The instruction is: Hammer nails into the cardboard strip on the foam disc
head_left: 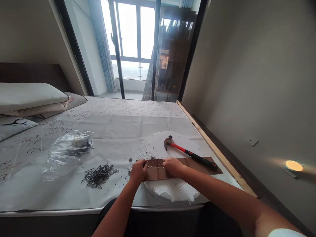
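Pressing down on one long brown wooden strip, which lies across one white round foam slab near the bed edge, both hands steady it: left hand and right hand, fingers curled flat, holding nothing. A row of nails looks already driven; one loose dark nail pile remains left. One red-handled hammer rests idle.

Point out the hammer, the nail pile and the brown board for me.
hammer (190,153): head view, on the red part of its handle.
nail pile (98,174): head view, on the middle of the heap.
brown board (190,163): head view, on its bare right part, just below the hammer handle.
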{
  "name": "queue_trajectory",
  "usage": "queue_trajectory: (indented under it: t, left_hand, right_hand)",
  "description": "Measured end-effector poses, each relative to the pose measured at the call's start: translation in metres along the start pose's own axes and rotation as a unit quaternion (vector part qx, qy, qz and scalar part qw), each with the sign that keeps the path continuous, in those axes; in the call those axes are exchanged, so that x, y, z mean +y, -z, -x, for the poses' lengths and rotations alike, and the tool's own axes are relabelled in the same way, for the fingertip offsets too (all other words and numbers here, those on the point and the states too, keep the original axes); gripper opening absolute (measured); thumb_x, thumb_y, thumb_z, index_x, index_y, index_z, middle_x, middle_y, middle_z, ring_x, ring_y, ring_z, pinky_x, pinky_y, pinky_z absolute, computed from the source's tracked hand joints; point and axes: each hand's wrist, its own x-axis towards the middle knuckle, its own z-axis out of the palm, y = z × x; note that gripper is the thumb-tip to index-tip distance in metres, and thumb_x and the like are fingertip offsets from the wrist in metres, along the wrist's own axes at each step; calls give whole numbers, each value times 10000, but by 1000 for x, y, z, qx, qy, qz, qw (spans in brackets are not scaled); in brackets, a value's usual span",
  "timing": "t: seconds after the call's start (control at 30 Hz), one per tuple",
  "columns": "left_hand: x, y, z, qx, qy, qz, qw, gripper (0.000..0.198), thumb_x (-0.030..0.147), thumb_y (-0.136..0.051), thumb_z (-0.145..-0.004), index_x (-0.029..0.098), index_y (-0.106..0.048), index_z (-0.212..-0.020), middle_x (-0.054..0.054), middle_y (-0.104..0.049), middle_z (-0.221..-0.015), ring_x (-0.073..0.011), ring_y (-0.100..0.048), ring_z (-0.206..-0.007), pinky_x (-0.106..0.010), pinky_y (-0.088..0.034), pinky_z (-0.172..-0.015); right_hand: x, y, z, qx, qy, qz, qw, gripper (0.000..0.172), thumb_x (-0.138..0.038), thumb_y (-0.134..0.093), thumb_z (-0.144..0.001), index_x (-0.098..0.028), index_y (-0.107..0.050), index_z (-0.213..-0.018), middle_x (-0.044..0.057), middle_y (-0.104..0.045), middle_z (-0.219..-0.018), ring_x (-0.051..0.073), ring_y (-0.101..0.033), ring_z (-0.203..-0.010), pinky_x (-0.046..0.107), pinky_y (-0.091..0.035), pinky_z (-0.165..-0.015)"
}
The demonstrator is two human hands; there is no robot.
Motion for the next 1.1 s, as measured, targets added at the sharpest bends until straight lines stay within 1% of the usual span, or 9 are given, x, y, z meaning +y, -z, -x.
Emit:
queue_trajectory:
  t: [0.1, 0.33, 0.5, 0.63, 0.87, 1.1]
  left_hand:
    - [-2, 0, -2, 6, 9, -2, 1000, 194, 233, -482, -806, 178, -667, -793, -71, -692, -877, -204, -607, -866, -303, -430, -789]
    - [-1, -3, -1, -4, 5, -10, 1000, 190, 210, -479, -806, 175, -666, -801, -74, -690, -890, -203, -609, -887, -299, -430, -793]
    - [0, -2, 1, -5, 3, -17, 1000, 188, 193, -482, -803, 166, -668, -815, -78, -688, -895, -201, -599, -892, -297, -424, -796]
    - [0, -1, 3, -6, 6, -24, 1000, 199, 198, -471, -812, 172, -669, -810, -74, -686, -899, -197, -596, -879, -293, -423, -778]
    - [-2, -4, 2, -1, 2, -30, 1000, 202, 198, -475, -812, 177, -675, -807, -74, -684, -891, -197, -596, -891, -292, -419, -789]
    - [-1, -4, 1, -13, -2, -43, 999, 191, 197, -482, -814, 175, -672, -825, -68, -678, -918, -193, -589, -913, -283, -414, -793]
  right_hand:
    - [0, -2, -2, -12, 14, 10, 1000, 113, -196, -557, -877, -126, -637, -840, 42, -661, -919, 155, -616, -863, 353, -505, -798]
    - [4, -6, -6, -47, 47, 31, 997, 139, -251, -541, -891, -157, -629, -945, 50, -636, -1034, 173, -597, -943, 386, -492, -846]
    - [2, -8, -11, -50, 32, 26, 998, 161, -272, -547, -888, -149, -629, -953, 45, -636, -1028, 187, -598, -947, 395, -492, -844]
    - [-2, -6, -16, -52, 17, 17, 998, 188, -289, -545, -889, -155, -617, -1000, 54, -626, -1057, 184, -600, -938, 393, -500, -830]
    - [-3, -7, -21, -70, 15, 11, 997, 190, -292, -550, -887, -158, -616, -1005, 57, -628, -1055, 178, -603, -929, 390, -503, -824]
    - [-2, -3, -20, -85, 13, -13, 996, 197, -289, -560, -880, -148, -614, -1007, 54, -628, -1053, 188, -602, -942, 403, -498, -832]
